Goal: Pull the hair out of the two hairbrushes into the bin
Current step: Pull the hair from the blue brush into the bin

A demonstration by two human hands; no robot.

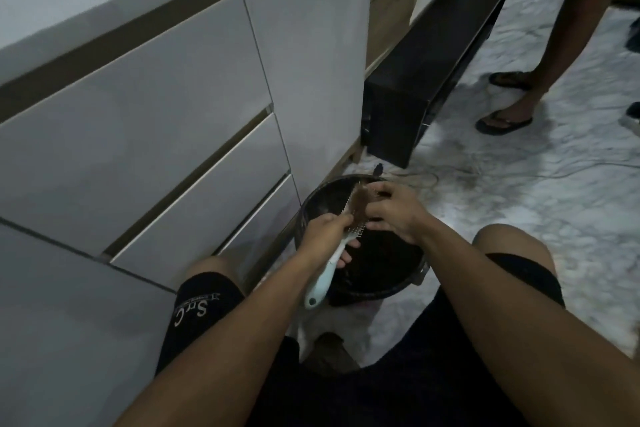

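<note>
A pale blue hairbrush (323, 282) with white bristles is held over a round black bin (388, 288) on the floor between my knees. My left hand (323, 230) grips the brush just below its head, handle pointing back toward me. A flat brown mat of hair (361, 206) stands up from the bristles. My right hand (393, 210) pinches the top of that hair mat above the bin. A second hairbrush does not show anywhere. Something brown (329, 345) lies on the floor by my lap, too dark to identify.
White drawer fronts (156, 135) rise at left, close to the bin. A long black low cabinet (440, 55) runs along the wall behind. Another person's sandalled feet (504, 121) stand at right on the marble floor. Thin cables (485, 170) trail across the floor beyond the bin.
</note>
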